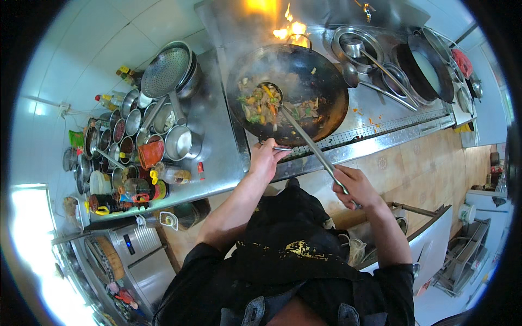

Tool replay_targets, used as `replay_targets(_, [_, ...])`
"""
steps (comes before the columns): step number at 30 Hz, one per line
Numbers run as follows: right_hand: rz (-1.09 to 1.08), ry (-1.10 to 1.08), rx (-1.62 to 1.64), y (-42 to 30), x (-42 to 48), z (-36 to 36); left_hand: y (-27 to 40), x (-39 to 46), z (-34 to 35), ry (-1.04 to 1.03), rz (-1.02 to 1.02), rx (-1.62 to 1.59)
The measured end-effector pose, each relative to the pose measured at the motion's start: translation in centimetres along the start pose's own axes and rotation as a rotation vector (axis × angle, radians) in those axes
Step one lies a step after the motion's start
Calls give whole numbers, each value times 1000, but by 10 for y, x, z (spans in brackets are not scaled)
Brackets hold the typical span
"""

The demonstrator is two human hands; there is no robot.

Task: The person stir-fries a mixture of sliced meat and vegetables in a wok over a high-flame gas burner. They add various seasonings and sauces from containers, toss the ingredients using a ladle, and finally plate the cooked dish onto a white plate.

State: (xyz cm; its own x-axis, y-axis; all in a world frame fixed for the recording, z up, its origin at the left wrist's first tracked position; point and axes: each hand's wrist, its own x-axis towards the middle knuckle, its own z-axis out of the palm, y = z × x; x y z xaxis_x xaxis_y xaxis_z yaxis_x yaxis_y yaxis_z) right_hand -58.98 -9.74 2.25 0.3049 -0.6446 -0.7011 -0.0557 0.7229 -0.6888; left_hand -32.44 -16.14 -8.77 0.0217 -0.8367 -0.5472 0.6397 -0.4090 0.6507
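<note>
A large dark wok (pixel 334 95) rests on the steel stove. My left hand (pixel 266 157) is closed at its near rim, over a small metal piece that looks like the wok's handle. My right hand (pixel 354 186) grips the long metal handle of a ladle (pixel 304 135), whose bowl lies inside the wok towards the left. Stir-fried food (pixel 259 104), with sliced meat, green leaves and orange and yellow pieces, fills the ladle and lies around it. More meat slices (pixel 304 109) are spread over the wok's middle. Steam rises from the food.
Flames (pixel 295 31) rise behind the wok. Left on the counter stand perforated strainers (pixel 167 72), metal bowls (pixel 133 121), a steel pot (pixel 179 142) and sauce bottles (pixel 171 173). To the right are a spare ladle (pixel 383 92), a steel basin (pixel 337 40) and another wok (pixel 408 75).
</note>
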Motion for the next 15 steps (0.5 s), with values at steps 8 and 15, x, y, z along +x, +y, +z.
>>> replay_targets(8, [-183,178,-413,-26,-73,-37,6,-10,-27,-8,-12,-14])
replay_targets(15, [-246,251,-360,-26,-98,-57,13,-11,-31,-19,12,54])
